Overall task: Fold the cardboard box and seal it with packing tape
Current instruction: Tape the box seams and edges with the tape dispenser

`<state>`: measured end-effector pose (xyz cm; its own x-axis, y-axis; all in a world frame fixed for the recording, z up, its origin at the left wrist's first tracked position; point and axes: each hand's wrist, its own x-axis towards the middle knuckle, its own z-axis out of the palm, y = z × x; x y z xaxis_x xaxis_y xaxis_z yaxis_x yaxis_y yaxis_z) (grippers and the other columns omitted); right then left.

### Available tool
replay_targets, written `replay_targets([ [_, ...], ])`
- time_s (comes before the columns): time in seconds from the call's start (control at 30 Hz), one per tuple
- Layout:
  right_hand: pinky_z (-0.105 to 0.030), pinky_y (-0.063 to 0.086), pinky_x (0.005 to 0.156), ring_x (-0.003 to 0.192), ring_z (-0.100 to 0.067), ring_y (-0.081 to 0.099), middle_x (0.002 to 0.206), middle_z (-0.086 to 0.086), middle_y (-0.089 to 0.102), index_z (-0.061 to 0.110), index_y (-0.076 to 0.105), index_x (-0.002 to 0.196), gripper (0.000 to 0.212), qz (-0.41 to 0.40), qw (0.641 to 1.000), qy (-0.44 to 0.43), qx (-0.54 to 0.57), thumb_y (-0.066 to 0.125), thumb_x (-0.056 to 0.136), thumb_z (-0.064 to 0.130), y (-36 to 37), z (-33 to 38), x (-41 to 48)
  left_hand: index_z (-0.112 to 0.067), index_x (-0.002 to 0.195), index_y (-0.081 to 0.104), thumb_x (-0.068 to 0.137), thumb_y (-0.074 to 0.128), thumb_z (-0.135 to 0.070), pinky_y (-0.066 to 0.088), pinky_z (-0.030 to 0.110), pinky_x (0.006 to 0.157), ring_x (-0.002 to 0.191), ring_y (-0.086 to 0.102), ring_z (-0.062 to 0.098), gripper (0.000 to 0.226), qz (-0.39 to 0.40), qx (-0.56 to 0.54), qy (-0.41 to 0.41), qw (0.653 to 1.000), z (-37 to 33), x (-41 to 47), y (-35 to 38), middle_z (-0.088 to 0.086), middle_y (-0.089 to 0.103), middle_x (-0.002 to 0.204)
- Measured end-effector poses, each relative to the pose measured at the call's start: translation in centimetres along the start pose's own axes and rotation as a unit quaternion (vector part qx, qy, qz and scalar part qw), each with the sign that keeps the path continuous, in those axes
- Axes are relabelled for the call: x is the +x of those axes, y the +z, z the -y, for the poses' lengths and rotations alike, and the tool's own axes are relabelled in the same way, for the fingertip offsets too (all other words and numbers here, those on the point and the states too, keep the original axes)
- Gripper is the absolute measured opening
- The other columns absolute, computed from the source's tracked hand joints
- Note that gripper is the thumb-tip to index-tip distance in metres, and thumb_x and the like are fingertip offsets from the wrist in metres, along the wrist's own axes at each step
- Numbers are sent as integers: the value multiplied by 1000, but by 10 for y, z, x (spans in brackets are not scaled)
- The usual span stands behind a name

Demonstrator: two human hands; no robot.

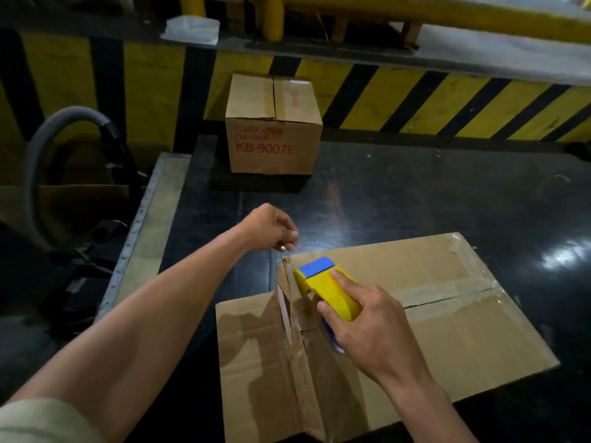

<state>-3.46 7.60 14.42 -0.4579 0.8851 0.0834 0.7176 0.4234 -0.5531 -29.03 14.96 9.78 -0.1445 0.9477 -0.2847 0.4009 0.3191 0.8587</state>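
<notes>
A brown cardboard box point(447, 334) lies near me on the dark table, its top flaps closed and clear tape along the centre seam. One side flap at its left end hangs loose. My right hand point(367, 327) grips a yellow tape dispenser with a blue tip point(326, 287), pressed on the box's top near the left end of the seam. My left hand point(271, 228) hovers above the table just beyond the box's far left corner, fingers pinched together; whether clear tape is between them cannot be told.
A taped box printed KB-9007E point(273, 129) stands at the table's far edge. A yellow and black striped barrier point(415, 100) runs behind it. Left of the table's metal edge point(140, 231) sit a grey hose point(44, 145) and dark equipment.
</notes>
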Motion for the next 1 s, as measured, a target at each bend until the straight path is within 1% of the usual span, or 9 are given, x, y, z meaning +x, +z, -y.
replay_targets([
  [0.13,-26,39,73,85,-18,51,85,2,48,41,41,145,62,29,999,33,-15,58,88,56,7,9,-8,-3,88,73,93,72,-6,59,26,62,66,73,16,5,25,46,11,999,6,8,9,12,77,78],
  [0.2,-29,43,76,88,-22,56,85,0,50,39,43,145,62,32,998,51,-12,58,87,55,9,9,-5,-5,86,74,92,73,-6,61,27,63,65,73,16,6,27,55,19,998,9,13,15,11,77,76],
  [0.27,-32,47,77,89,-24,59,85,-1,53,38,42,145,63,42,997,70,-8,58,86,56,10,7,-3,-11,84,75,90,76,-8,57,20,60,63,73,10,7,19,74,25,997,11,16,17,4,76,71],
  [0.37,-32,49,76,86,-22,60,84,-2,57,38,40,146,66,44,996,80,5,57,85,57,10,9,-3,-12,87,78,88,78,-11,53,13,60,65,74,8,2,2,92,32,995,14,19,14,1,77,75],
  [0.5,-28,42,75,94,-22,57,88,-2,54,40,42,145,62,54,995,84,-5,58,86,56,5,15,-1,-13,89,79,88,79,-14,55,17,68,71,74,9,2,-27,100,24,994,21,24,0,1,77,81],
  [0.67,-26,35,74,89,-16,45,89,5,42,42,32,148,65,98,992,80,-21,53,89,59,1,22,-3,-11,93,79,89,78,-14,55,17,70,75,74,10,6,-7,103,20,994,29,25,2,1,77,85],
  [0.8,-26,34,74,101,-19,52,87,6,39,41,33,148,64,113,989,88,-26,53,89,58,-1,19,-2,-18,90,80,87,80,-16,49,14,72,84,70,5,4,-3,123,31,992,34,30,9,-5,75,86],
  [0.9,-26,34,74,100,-20,53,85,7,37,41,34,147,63,120,988,91,-23,53,89,58,2,19,-1,-19,89,80,88,79,-17,52,16,70,79,68,5,3,8,113,26,993,35,33,7,-7,75,84],
  [1.0,-28,37,78,102,-19,52,87,6,39,43,32,148,64,122,987,101,-19,52,89,58,5,17,-1,-18,89,79,88,79,-16,52,16,64,73,67,5,2,19,110,20,994,36,34,6,-7,74,81],
])
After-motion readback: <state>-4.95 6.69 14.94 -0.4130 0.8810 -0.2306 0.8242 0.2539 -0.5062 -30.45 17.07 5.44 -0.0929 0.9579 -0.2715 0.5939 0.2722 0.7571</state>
